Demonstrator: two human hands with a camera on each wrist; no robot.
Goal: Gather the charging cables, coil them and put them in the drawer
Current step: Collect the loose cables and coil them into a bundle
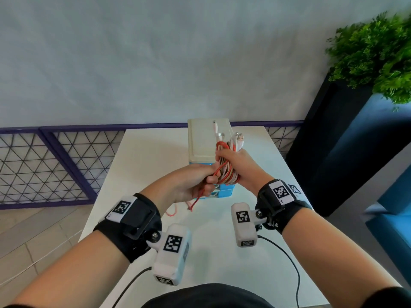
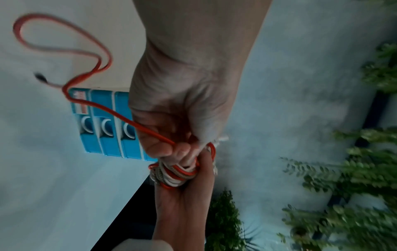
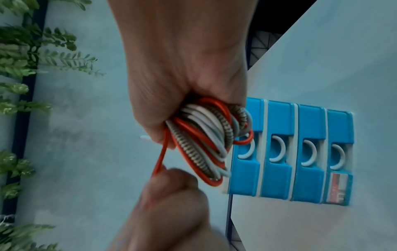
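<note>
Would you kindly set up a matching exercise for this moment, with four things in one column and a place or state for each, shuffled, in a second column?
Things:
1. coiled bundle of cables
2. loose end of the red cable
3. drawer unit
4. plant

Places or states:
A. stands on the white table, drawers all closed
B. gripped in the right hand
C. sits on the dark planter at the far right
D. pinched by the left hand, trailing down

Pairs: 1-B, 2-D, 3-A, 4-C

Head view looks down; wrist views close, sharing drawer unit [image 3: 290, 152].
</note>
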